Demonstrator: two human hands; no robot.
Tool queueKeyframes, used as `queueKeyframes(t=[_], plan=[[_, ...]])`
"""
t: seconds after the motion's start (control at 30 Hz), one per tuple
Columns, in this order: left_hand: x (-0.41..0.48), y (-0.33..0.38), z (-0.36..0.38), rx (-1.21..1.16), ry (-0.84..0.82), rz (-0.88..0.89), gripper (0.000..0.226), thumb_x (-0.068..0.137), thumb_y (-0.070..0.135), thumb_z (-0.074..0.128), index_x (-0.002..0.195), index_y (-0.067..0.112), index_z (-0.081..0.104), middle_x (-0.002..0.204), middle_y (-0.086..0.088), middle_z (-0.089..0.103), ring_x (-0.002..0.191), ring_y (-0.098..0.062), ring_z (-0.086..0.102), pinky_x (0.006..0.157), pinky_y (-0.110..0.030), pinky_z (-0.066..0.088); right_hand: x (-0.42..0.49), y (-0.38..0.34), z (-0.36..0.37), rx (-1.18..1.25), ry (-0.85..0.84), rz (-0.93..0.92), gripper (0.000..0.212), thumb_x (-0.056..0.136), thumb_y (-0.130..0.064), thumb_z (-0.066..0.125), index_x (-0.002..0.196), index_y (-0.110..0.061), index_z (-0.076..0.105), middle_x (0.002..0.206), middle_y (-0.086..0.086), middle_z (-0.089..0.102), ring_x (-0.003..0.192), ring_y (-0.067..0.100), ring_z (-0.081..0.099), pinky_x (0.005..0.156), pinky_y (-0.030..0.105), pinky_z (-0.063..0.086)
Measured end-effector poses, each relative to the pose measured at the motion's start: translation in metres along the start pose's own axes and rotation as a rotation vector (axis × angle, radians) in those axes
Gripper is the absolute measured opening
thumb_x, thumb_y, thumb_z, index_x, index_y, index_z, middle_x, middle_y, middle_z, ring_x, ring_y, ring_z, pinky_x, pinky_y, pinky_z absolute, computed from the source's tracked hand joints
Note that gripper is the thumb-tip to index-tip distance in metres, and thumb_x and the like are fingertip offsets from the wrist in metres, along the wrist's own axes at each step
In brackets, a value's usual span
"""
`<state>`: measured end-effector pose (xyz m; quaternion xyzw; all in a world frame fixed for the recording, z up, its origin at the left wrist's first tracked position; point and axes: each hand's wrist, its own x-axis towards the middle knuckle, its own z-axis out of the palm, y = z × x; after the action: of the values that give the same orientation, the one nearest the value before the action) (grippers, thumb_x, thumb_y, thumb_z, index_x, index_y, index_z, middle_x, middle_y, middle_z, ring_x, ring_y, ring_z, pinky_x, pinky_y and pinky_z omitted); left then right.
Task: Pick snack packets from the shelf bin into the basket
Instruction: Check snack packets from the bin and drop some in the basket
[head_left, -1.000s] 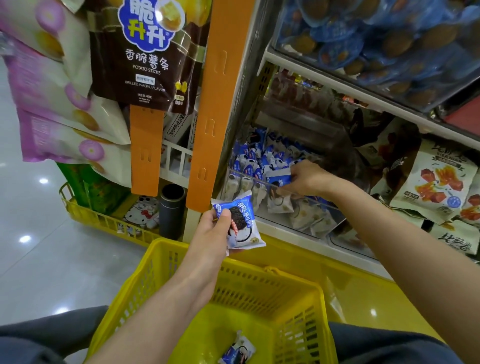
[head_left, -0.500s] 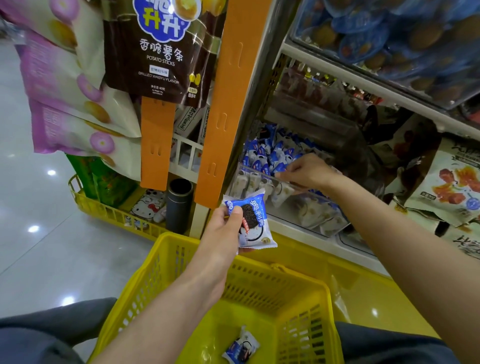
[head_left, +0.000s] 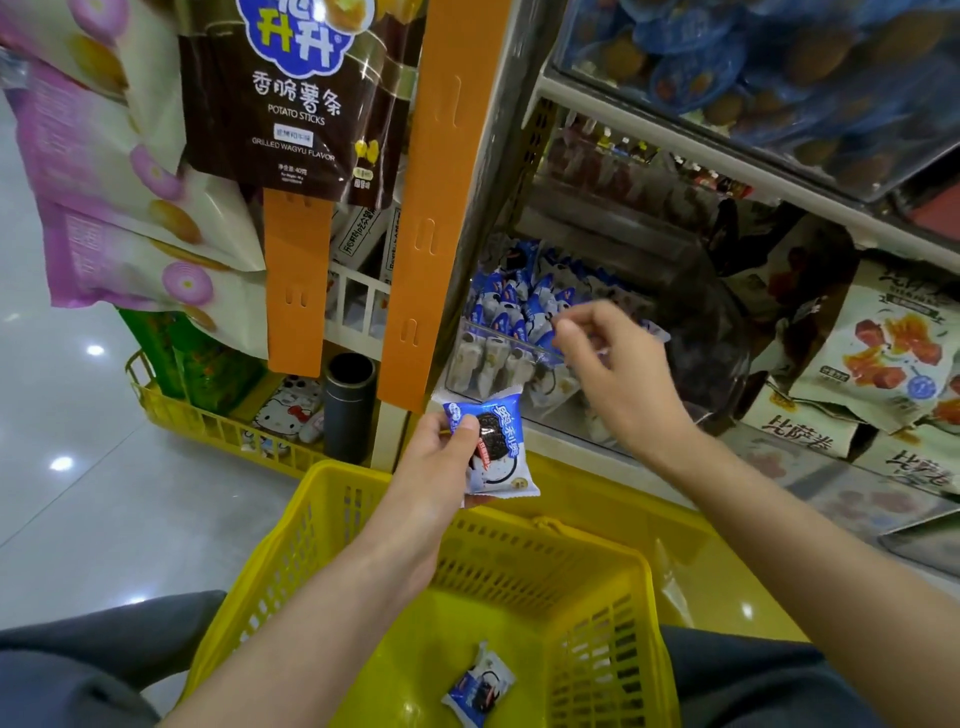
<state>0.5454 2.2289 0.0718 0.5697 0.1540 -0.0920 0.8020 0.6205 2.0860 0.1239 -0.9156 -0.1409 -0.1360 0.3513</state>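
- Upper left: purple-and-cream bags (head_left: 104, 218) hanging, brown potato sticks bag (head_left: 296, 104) beside them, orange strip (head_left: 431, 208) right of that.
- Left hand (head_left: 436, 467), centre frame: I see thumb and fingers gripping a blue snack packet (head_left: 498, 447), held upright just above the far rim of the yellow basket (head_left: 519, 571).
- Basket is at bottom centre, and a second packet (head_left: 478, 686) lies on its floor.
- Shelf bin (head_left: 483, 364), clear front, just above and right of the held packet, is full of matching loose packets (head_left: 514, 306).
- Right hand (head_left: 618, 379) is over the bin, fingers curled and motion-blurred. I can't tell if it's holding anything.
- Far right: pale bags (head_left: 883, 353) with red-orange print on the shelf.
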Motion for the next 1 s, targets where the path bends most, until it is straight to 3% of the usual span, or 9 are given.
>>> queueKeyframes(t=[0.1, 0.23, 0.33, 0.43, 0.5, 0.67, 0.83, 0.9, 1.0], plan=[[-0.004, -0.006, 0.004, 0.047, -0.038, 0.025, 0.025, 0.098, 0.026, 0.041, 0.12, 0.017, 0.049, 0.1, -0.003, 0.066, 0.082, -0.012, 0.065, 0.067, -0.025, 0.051, -0.041, -0.002, 0.007, 0.138, -0.247, 0.107, 0.02, 0.09, -0.042, 0.049, 0.095, -0.027, 0.061, 0.083, -0.009, 0.064, 0.078, 0.0, 0.059, 0.07, 0.015, 0.047], [-0.009, -0.017, 0.008, 0.183, -0.097, 0.062, 0.017, 0.097, 0.019, 0.043, 0.113, 0.015, 0.051, 0.095, 0.0, 0.066, 0.074, -0.004, 0.065, 0.055, -0.016, 0.05, -0.065, 0.006, 0.016, 0.267, -0.303, 0.183, 0.005, 0.088, -0.022, 0.061, 0.09, -0.022, 0.066, 0.083, -0.001, 0.068, 0.079, 0.012, 0.064, 0.073, 0.031, 0.052], [-0.008, -0.025, 0.008, 0.265, -0.138, 0.105, 0.012, 0.097, 0.011, 0.043, 0.106, 0.015, 0.049, 0.101, -0.007, 0.066, 0.064, 0.007, 0.062, 0.05, -0.008, 0.044, -0.072, 0.017, 0.017, 0.48, -0.307, 0.302, 0.009, 0.087, -0.014, 0.06, 0.085, -0.021, 0.065, 0.084, 0.005, 0.067, 0.071, 0.008, 0.063, 0.062, 0.022, 0.054], [-0.004, -0.031, 0.008, 0.305, -0.162, 0.118, 0.014, 0.096, 0.009, 0.044, 0.102, 0.02, 0.049, 0.105, -0.008, 0.066, 0.075, 0.0, 0.063, 0.054, -0.009, 0.045, -0.079, 0.026, 0.023, 0.566, -0.291, 0.385, 0.013, 0.089, -0.017, 0.058, 0.08, -0.024, 0.064, 0.078, -0.001, 0.066, 0.063, -0.002, 0.061, 0.053, 0.013, 0.049], [-0.002, -0.035, 0.008, 0.323, -0.174, 0.11, 0.013, 0.096, 0.009, 0.044, 0.101, 0.019, 0.05, 0.101, -0.005, 0.066, 0.07, 0.003, 0.064, 0.052, -0.008, 0.043, -0.082, 0.032, 0.027, 0.539, -0.267, 0.374, 0.015, 0.089, -0.019, 0.058, 0.078, -0.026, 0.064, 0.075, -0.005, 0.066, 0.062, -0.003, 0.061, 0.054, 0.015, 0.049], [0.003, -0.041, 0.01, 0.304, -0.148, 0.081, 0.011, 0.094, 0.011, 0.048, 0.091, 0.02, 0.054, 0.09, 0.001, 0.067, 0.064, 0.006, 0.064, 0.049, -0.009, 0.043, -0.084, 0.041, 0.031, 0.332, -0.217, 0.257, 0.015, 0.088, -0.026, 0.06, 0.075, -0.032, 0.062, 0.077, -0.006, 0.069, 0.073, 0.01, 0.065, 0.067, 0.035, 0.052], [0.005, -0.043, 0.01, 0.255, -0.075, 0.081, 0.015, 0.092, 0.024, 0.053, 0.084, 0.012, 0.057, 0.086, -0.01, 0.068, 0.08, -0.011, 0.069, 0.063, -0.027, 0.054, -0.086, 0.041, 0.035, 0.309, -0.231, 0.207, 0.01, 0.088, -0.027, 0.06, 0.079, -0.027, 0.066, 0.072, -0.012, 0.066, 0.068, 0.002, 0.06, 0.065, 0.03, 0.051], [0.005, -0.043, 0.009, 0.251, -0.038, 0.09, 0.021, 0.092, 0.026, 0.053, 0.075, 0.013, 0.053, 0.076, -0.008, 0.066, 0.077, -0.013, 0.069, 0.067, -0.036, 0.054, -0.088, 0.041, 0.037, 0.267, -0.222, 0.153, 0.014, 0.087, -0.027, 0.061, 0.081, -0.015, 0.067, 0.074, -0.006, 0.068, 0.069, 0.007, 0.062, 0.066, 0.033, 0.052], [0.004, -0.042, 0.009, 0.219, -0.028, 0.088, 0.025, 0.092, 0.024, 0.053, 0.069, 0.015, 0.048, 0.073, -0.008, 0.063, 0.069, -0.009, 0.067, 0.065, -0.035, 0.054, -0.092, 0.04, 0.035, 0.167, -0.179, 0.03, 0.016, 0.086, -0.028, 0.063, 0.084, -0.013, 0.065, 0.077, -0.004, 0.066, 0.072, 0.01, 0.059, 0.065, 0.035, 0.05]])
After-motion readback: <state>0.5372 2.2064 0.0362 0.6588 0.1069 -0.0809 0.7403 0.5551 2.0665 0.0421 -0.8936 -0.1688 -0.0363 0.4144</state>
